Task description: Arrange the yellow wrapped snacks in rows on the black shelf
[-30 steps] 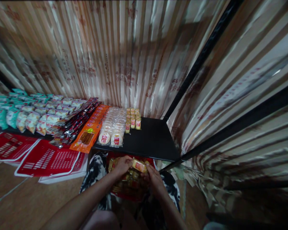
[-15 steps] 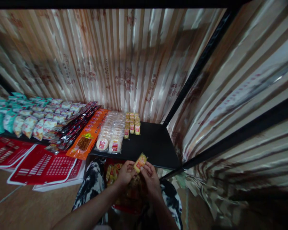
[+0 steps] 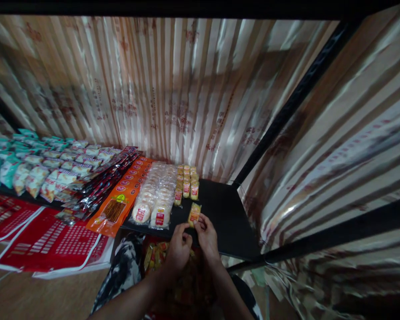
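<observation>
Yellow packet (image 3: pixel 194 213) over the front of the black shelf (image 3: pixel 226 218); I cannot tell whether it touches the surface. Its long axis runs from just past 12 o'clock to just past 6, far end aimed at the shelf's back, printed face toward my view. My right hand (image 3: pixel 207 238) has its grip clamped on the near end, thumb against fingers, so most of the packet extends beyond the fingertips toward 11 o'clock. My left hand (image 3: pixel 180 249) lies curled at 7 o'clock from it; I cannot tell whether that grip makes contact. Similar yellow packets (image 3: pixel 186 189) stand in rows at 11 o'clock.
</observation>
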